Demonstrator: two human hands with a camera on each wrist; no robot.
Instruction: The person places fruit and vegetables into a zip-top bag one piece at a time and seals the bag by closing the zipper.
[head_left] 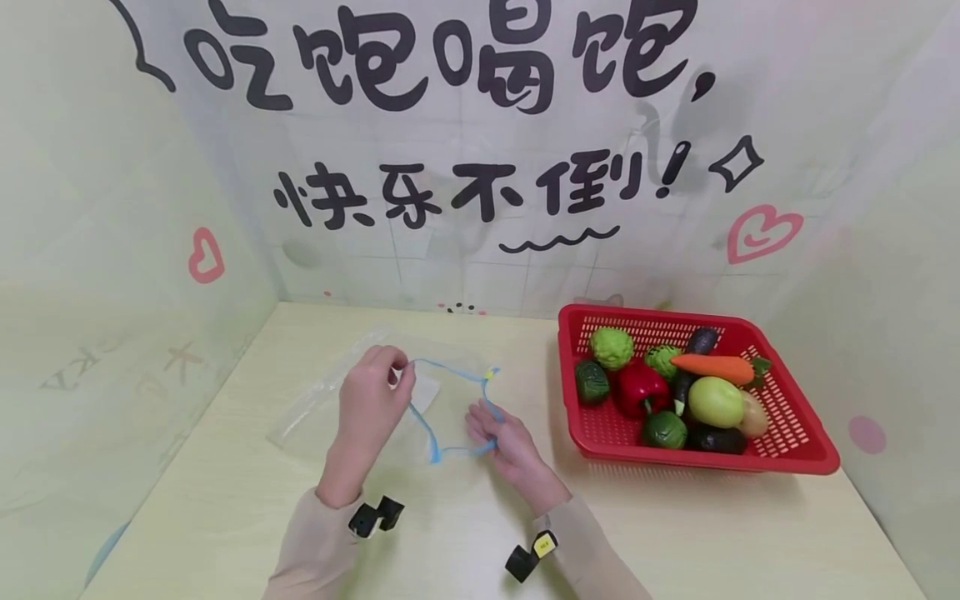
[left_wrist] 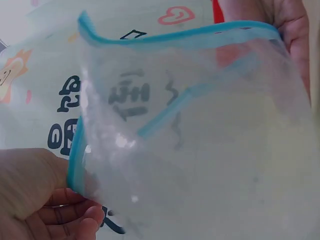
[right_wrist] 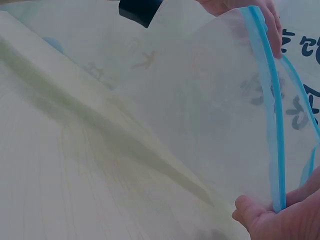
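A clear plastic bag (left_wrist: 210, 130) with a blue rim is held up between the two hands, its mouth spread wide in the head view. My left hand (head_left: 372, 392) pinches the rim at the left side; in the left wrist view this hand (left_wrist: 45, 195) has its fingers curled at the blue edge. On the other side, my right hand (head_left: 513, 446) holds the rim near its lower right corner. The right wrist view shows the right hand (right_wrist: 285, 215) with thumb and fingers at the blue strip (right_wrist: 277, 150). A yellow tab (head_left: 492, 373) sits on the rim.
At the right stands a red basket (head_left: 697, 467) with a carrot (head_left: 716, 367), a red pepper (head_left: 642, 388) and several green and dark vegetables. Another clear plastic piece (head_left: 307, 404) lies on the table at the left. A printed curtain (head_left: 465, 275) hangs behind.
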